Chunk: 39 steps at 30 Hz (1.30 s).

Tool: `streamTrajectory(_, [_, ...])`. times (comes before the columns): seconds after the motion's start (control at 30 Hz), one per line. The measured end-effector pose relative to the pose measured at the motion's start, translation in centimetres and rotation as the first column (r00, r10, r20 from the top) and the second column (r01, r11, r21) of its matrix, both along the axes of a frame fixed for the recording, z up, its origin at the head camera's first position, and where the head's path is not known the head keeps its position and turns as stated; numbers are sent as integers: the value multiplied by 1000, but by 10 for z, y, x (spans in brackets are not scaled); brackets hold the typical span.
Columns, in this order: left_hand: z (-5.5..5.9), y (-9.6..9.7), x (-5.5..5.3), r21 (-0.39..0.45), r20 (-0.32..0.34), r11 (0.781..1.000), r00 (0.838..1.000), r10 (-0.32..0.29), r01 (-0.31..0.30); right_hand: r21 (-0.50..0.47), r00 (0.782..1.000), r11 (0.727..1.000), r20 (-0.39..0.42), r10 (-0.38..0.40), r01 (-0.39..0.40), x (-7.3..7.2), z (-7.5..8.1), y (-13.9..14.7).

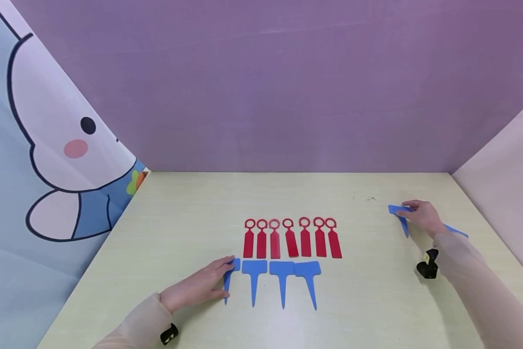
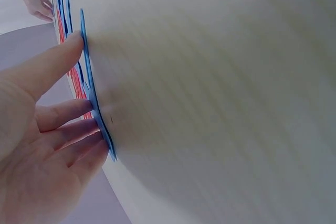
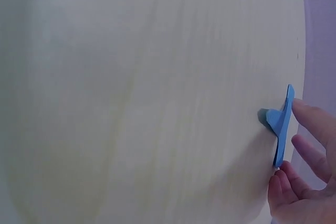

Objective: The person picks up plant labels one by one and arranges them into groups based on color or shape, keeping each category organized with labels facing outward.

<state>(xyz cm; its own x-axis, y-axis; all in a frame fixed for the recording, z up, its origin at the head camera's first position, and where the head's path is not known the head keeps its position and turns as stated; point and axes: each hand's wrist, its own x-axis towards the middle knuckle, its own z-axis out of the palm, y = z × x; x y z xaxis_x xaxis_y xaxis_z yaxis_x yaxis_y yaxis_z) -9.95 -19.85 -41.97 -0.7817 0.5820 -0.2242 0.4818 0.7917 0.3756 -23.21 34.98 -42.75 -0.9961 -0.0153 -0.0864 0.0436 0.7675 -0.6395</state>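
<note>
My left hand [image 1: 202, 286] is at the left end of a row of blue T-shaped plant labels [image 1: 254, 267]. Its fairly straight fingers touch the head of the outermost label [image 2: 89, 72], while the thumb rests by its stem. That label lies on the table, partly hidden by the hand. Far to the right, my right hand [image 1: 422, 218] pinches another blue T-shaped plant label [image 1: 403, 224] by its head, close over the table. In the right wrist view this label [image 3: 283, 127] appears nearly edge-on at the fingertips.
Above the blue row lies a row of several red tags [image 1: 305, 242] with ring tops. Another blue piece [image 1: 457, 231] shows behind the right wrist. A purple backdrop [image 1: 287, 97] rises at the table's [image 1: 191, 208] far edge, with a cartoon-printed cloth [image 1: 8, 281] at left.
</note>
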Motion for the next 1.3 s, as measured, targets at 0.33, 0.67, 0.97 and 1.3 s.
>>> streamTrajectory(0.33, [0,0,0,-1,6,1000,1000,1,-1,18,998,1000,-50,-23,24,-4,-7,0])
streamTrajectory(0.67, [1,0,0,5,3,1000,1000,4,-4,19,998,999,-53,-32,33,-6,-8,0])
streamTrajectory(0.97, [-1,0,0,4,6,1000,1000,-5,5,26,999,999,4,-43,43,-8,-4,0])
streamTrajectory(1.3, [0,0,0,2,1,1000,1000,-9,9,40,998,998,40,-46,44,-7,-2,0])
